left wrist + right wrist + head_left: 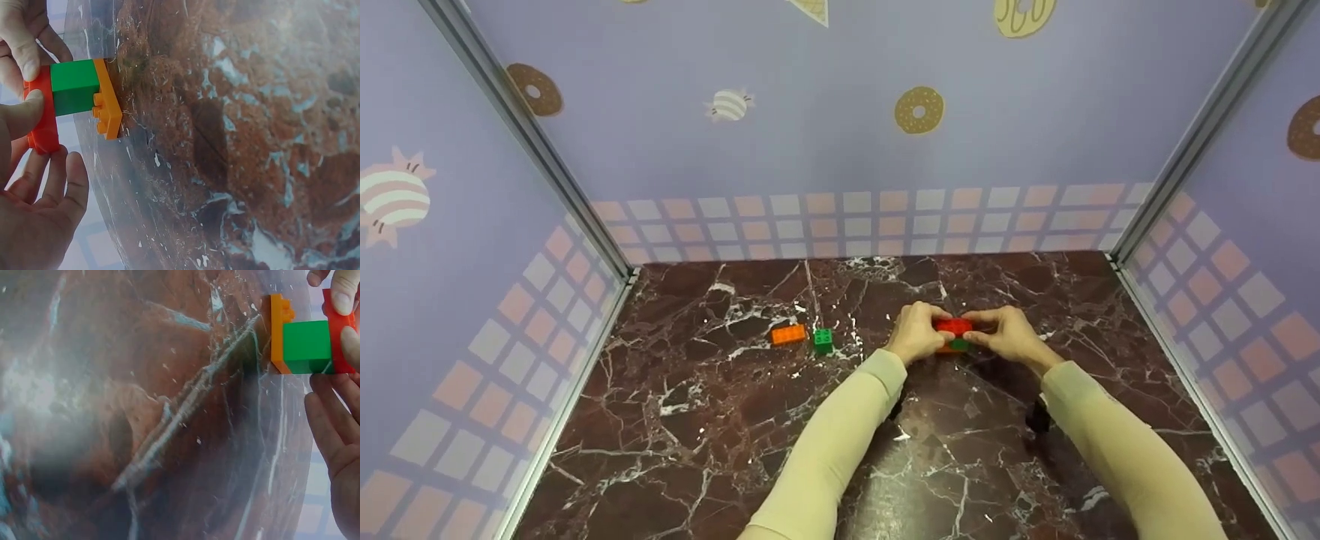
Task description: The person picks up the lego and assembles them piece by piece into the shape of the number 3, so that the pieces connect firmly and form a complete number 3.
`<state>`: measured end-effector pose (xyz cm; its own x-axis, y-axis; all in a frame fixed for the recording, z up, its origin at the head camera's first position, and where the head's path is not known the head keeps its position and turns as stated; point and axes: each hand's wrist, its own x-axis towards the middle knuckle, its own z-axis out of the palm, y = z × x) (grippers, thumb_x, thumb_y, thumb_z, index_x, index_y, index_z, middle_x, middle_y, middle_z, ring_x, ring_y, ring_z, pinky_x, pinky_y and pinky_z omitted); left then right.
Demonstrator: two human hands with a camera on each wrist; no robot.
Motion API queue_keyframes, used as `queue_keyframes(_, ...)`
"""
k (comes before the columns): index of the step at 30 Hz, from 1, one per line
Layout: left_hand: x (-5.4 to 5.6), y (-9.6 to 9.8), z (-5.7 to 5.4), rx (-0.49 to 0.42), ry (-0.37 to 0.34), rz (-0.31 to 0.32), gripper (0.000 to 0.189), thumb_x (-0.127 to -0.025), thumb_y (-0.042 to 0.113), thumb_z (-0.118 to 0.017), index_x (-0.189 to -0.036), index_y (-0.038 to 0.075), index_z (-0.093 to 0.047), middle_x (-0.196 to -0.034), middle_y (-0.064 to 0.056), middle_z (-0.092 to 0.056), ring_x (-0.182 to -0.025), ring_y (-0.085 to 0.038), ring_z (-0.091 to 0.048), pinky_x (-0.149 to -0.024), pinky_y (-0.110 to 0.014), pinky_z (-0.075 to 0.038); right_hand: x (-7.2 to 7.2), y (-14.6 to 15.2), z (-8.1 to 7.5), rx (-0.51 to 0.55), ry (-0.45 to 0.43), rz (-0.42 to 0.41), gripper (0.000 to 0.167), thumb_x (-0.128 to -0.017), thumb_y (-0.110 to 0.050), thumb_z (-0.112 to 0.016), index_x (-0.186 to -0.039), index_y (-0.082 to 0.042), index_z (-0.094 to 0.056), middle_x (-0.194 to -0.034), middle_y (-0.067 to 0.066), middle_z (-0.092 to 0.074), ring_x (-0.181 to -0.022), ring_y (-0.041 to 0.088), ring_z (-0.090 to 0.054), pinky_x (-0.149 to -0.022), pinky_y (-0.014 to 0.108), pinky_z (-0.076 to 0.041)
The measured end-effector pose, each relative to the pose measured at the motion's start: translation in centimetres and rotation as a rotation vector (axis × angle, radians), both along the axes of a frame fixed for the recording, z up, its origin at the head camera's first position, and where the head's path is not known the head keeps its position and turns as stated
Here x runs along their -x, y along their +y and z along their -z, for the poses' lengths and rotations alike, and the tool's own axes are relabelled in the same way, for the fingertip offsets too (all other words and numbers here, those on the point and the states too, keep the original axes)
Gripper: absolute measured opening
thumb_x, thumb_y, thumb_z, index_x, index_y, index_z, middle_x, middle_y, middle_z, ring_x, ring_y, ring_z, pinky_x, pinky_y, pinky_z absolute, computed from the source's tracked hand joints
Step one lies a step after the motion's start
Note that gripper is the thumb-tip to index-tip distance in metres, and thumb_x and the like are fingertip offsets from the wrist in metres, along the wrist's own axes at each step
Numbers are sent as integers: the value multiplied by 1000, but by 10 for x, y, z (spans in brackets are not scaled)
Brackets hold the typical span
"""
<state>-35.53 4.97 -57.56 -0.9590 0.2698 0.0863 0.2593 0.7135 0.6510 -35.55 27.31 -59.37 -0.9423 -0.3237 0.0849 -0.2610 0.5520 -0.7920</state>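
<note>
Both hands hold a red building brick from its two ends. It lies across the top of a green block, which stands on one end of a flat orange brick resting on the tabletop. My left hand pinches the red brick's left end, its thumb on the near side. On the right end, the thumb and fingers of my right hand do the same. Several studs of the orange brick show bare beside the green block in the left wrist view.
Left of the hands, a loose orange brick and a small green brick lie close together on the dark red marbled tabletop. Patterned lilac panels enclose the back and both sides.
</note>
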Motion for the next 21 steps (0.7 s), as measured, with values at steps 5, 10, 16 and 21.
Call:
queue_keyframes(5,-1,0,0,2,3,-7,31,-94,25,-92,-124,21,-88,-122,2,-88,-109,-19,-82,-96,-34,-65,0,0,4,47,-34,31,41,-100,-4,-83,-138,9,-75,-132,33,-77,-112,41,-81,-77,10,-58)
queue_keyframes(10,-2,-1,-1,20,15,8,32,-96,26,-90,-128,21,-87,-124,0,-87,-112,-21,-82,-99,-35,-64,0,0,3,50,-47,35,41,-100,-4,-83,-139,8,-74,-133,34,-76,-111,39,-81,-77,10,-58)
queue_keyframes(16,-3,-8,1,50,19,79,36,-100,23,-85,-136,20,-83,-131,0,-85,-119,-22,-80,-106,-36,-63,0,0,1,34,-72,31,42,-100,-6,-83,-139,8,-75,-134,33,-76,-111,35,-81,-77,11,-58)
queue_keyframes(21,-2,-19,0,37,19,101,36,-100,20,-86,-136,17,-83,-131,-1,-85,-123,-23,-80,-108,-37,-63,0,1,-1,21,-70,30,41,-100,-8,-84,-138,6,-76,-133,31,-77,-108,26,-78,-79,10,-56)
